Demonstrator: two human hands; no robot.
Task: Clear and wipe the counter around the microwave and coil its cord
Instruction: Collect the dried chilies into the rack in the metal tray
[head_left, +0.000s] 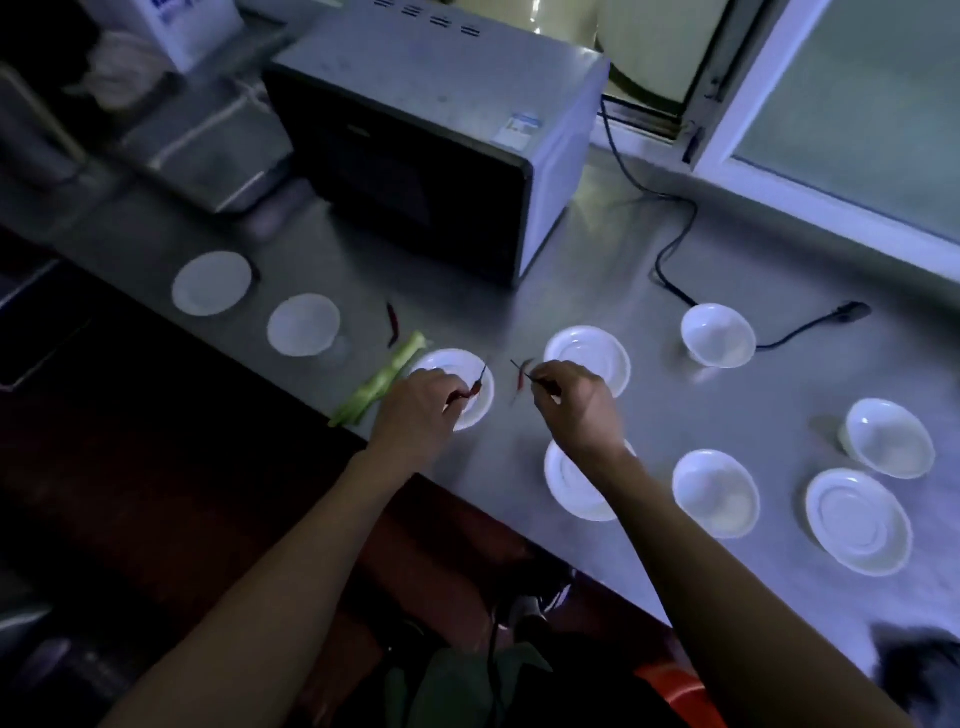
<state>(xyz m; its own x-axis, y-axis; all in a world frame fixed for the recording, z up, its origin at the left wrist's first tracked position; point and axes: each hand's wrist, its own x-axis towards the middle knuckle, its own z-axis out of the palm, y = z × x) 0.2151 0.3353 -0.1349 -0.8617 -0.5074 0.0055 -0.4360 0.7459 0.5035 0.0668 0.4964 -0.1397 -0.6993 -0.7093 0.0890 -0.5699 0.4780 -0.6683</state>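
A grey microwave (431, 140) stands at the back of the steel counter (613, 270). Its black cord (675, 228) snakes loose over the counter to a plug (852, 312) at the right. My left hand (415, 410) pinches a small red chili (477, 387) over a white dish (457, 387). My right hand (576, 405) pinches another red chili (522, 376) by its stem, just left of a white saucer (589, 358). A third red chili (392, 325) and a green vegetable stalk (382, 384) lie to the left near the counter's front edge.
Several white bowls and saucers are spread over the counter: two at the left (212, 283), one by the cord (718, 335), others at the right (857, 519). A steel container (208, 150) sits left of the microwave. A window frame (737, 88) runs behind.
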